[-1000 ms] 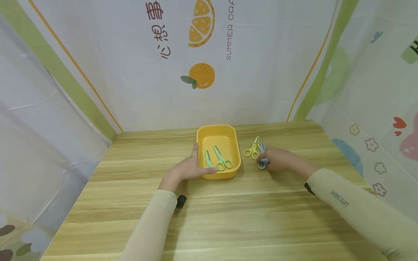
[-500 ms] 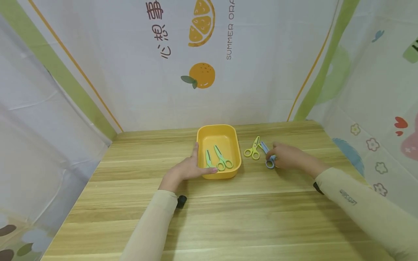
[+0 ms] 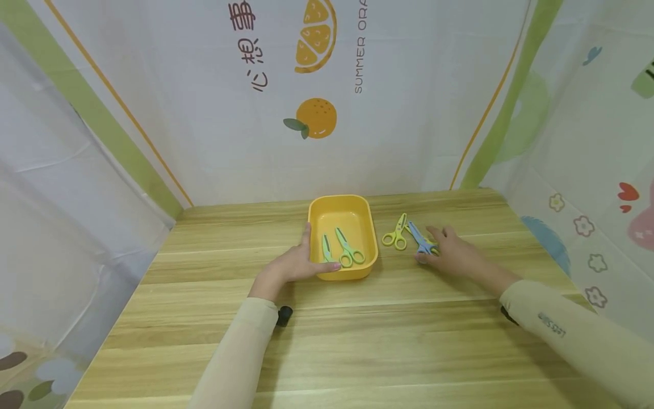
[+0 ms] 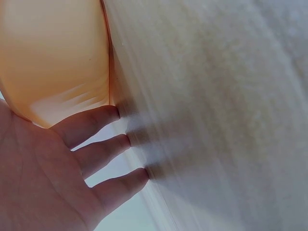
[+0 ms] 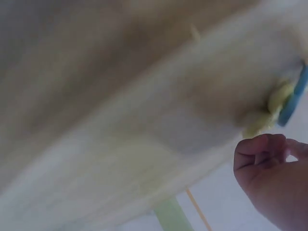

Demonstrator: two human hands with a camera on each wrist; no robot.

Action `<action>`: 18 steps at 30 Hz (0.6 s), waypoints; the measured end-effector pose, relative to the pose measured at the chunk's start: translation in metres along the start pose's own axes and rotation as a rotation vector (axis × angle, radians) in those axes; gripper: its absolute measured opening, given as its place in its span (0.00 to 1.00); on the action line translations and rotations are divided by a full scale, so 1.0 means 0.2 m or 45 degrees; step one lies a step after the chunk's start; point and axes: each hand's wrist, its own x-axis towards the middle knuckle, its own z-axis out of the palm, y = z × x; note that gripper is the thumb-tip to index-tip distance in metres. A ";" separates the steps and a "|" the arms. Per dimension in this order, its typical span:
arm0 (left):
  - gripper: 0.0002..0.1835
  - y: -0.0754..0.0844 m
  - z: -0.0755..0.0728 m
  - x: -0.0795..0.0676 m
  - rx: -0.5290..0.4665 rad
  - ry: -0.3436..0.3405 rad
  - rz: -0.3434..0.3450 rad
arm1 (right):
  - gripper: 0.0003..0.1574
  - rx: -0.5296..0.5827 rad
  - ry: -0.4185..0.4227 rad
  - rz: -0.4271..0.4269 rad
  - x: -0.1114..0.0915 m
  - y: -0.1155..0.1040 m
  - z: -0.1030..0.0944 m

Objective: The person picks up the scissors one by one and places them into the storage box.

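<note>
In the head view, my left hand (image 3: pixel 291 264) lies against the yellow box (image 3: pixel 339 275), fingers along its left side, thumb across the front rim. The left wrist view shows several outstretched fingers (image 4: pixel 103 151) beside the box (image 4: pixel 53 53), tips at the table. My right hand (image 3: pixel 455 255) pinches the blue scissors (image 3: pixel 421 240) near the handles, blades pointing away. A yellow-green handle (image 3: pixel 435 250) shows beneath them. Left of these lie yellow-green scissors (image 3: pixel 395 234). In the right wrist view, curled fingers (image 5: pixel 267 147) are close to the blue scissors (image 5: pixel 293 96).
Two pairs of green scissors (image 3: pixel 349 250) lie inside the yellow box. The wooden table (image 3: pixel 357 341) ends at a printed cloth (image 3: pixel 409 142) behind, with more cloth hanging on both sides.
My right hand has moved rightward, and the blue scissors have turned so their handles swing right, over the yellow-green handle. The left hand and the box have stayed put.
</note>
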 end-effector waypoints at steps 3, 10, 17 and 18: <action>0.79 0.00 0.00 0.00 0.004 0.002 -0.003 | 0.69 0.003 0.020 0.009 -0.02 0.00 0.04; 0.78 0.00 0.00 0.00 0.004 0.001 -0.004 | 0.63 -0.125 0.115 -0.062 -0.05 0.00 0.08; 0.79 0.00 0.00 0.00 0.004 0.002 0.001 | 0.44 -0.216 0.181 -0.126 -0.05 -0.01 0.08; 0.79 0.00 0.00 0.00 0.004 0.002 0.001 | 0.41 -0.235 0.185 -0.139 -0.05 -0.01 0.08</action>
